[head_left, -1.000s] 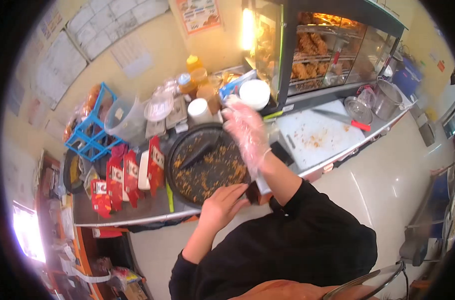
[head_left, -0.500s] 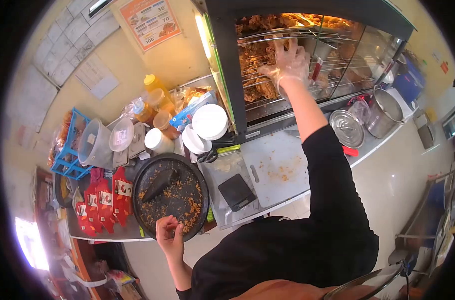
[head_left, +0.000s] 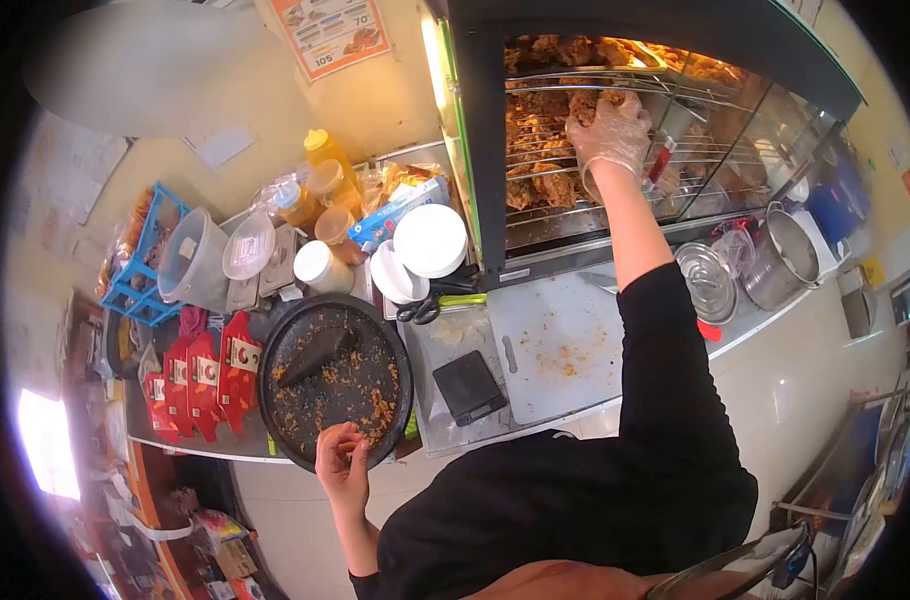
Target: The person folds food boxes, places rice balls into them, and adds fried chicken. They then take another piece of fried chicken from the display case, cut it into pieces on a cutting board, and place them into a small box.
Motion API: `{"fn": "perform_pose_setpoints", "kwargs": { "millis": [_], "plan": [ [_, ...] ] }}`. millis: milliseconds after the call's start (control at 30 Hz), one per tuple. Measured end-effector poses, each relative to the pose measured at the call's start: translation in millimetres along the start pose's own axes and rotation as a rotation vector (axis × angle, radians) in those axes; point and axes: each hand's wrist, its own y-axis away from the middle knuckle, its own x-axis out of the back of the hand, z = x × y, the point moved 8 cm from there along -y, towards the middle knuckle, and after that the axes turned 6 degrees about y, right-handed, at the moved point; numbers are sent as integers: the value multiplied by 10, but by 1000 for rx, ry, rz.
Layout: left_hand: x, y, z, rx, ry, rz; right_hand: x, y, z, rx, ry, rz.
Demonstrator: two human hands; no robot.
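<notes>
My right hand (head_left: 612, 133), in a clear plastic glove, reaches into the lit glass cabinet (head_left: 535, 262) and has its fingers curled round a piece of fried chicken (head_left: 584, 104). More fried chicken (head_left: 553, 188) lies on the wire racks around it. My bare left hand (head_left: 343, 468) hangs at the near edge of a round black tray (head_left: 305, 405) with crumbs and a dark flat tool (head_left: 317, 358) on it. Its fingers are loosely bent and apart, holding nothing.
A white cutting board (head_left: 550, 350) with crumbs and a black scale (head_left: 470, 388) lie before the cabinet. Red boxes (head_left: 204, 385), a blue basket (head_left: 135, 285), white tubs (head_left: 430, 241) and sauce bottles (head_left: 325, 148) stand left. A steel pot (head_left: 781, 262) stands right.
My right hand has gone from spread fingers to closed round a chicken piece. The view has shifted a little, and my left hand has barely moved.
</notes>
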Motion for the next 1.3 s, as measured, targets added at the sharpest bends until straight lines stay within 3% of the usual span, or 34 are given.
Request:
{"fn": "perform_pose_setpoints", "kwargs": {
  "millis": [100, 233, 333, 433, 467, 600, 733, 833, 933, 1000, 1100, 1233, 1300],
  "plan": [
    [79, 8, -38, 5, -19, 7, 100, 164, 21, 5, -162, 166],
    [162, -24, -125, 19, -11, 32, 204, 600, 166, 50, -741, 320],
    [169, -84, -129, 27, 5, 30, 255, 1037, 299, 121, -1098, 616],
    [257, -112, -189, 33, 30, 7, 148, 1277, 103, -133, -2330, -67],
    [302, -119, -206, 30, 34, 6, 186, 1392, 30, -270, -2486, -59],
    [540, -138, -231, 6, 41, 15, 854, 1740, -563, -130, -2640, -312],
    [1032, -93, -218, -81, 25, 57, 1071, 2279, -1385, -121, -2594, -609],
    [1635, 18, -276, -74, -33, 131, 1366, 2814, -2320, 324, -2450, -960],
    [2383, 254, -435, -70, -41, 200, 1641, 3442, -3366, 361, -2354, -1332],
    [2937, 405, -538, -40, -33, 257, 1800, 3800, -4057, 358, -2251, -1453],
    [3779, 704, -720, 24, -75, 388, 2359, 4351, -5244, 706, -1954, -1675],
    [4716, 1186, -957, 64, -115, 597, 1763, 4914, -6397, 855, -1218, -1492],
    [5071, 1427, -1200, 111, -20, 684, 1338, 5079, -6854, 1299, -552, -1008]
  ]
}}
